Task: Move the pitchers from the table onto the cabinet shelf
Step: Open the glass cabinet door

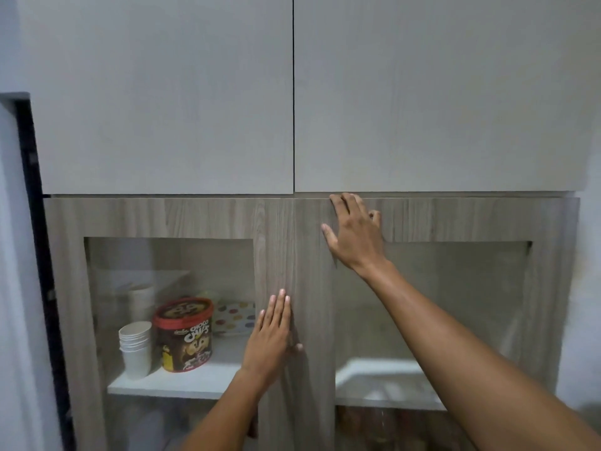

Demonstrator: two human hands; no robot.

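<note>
Pale grey upper cabinet doors point(162, 102) fill the top half of the view, two flat panels meeting at a dark vertical seam. Below them stands a wood-grain lower cabinet point(227, 216) with two glass-paned doors, both closed. A dark strip point(39, 242) runs down the left side of the cabinet against a light wall.

Behind the left glass pane, a white cabinet shelf point(182, 382) carries several items. A second white shelf section point(383, 382) shows behind the right pane; what sits on it cannot be made out through the glare.

Right hand point(356, 231): raised to the top rail of the right door, fingers hooked over its upper edge, thumb spread against the door face. It grips that edge and nothing else.

Left hand point(271, 336): lying flat on the central wooden stile where the two doors meet, fingers straight and together, thumb out to the side. It is released, holding nothing.

Shelf contents, left compartment: a round Choco Chips tub point(183, 336) with a red lid, upright; a stack of white paper cups point(136, 348) just beside it on the left; a polka-dot box point(234, 317) behind it; further pale cups point(141, 301) at the back, blurred.

Pitchers: none visible in this view; neither hand carries one.
</note>
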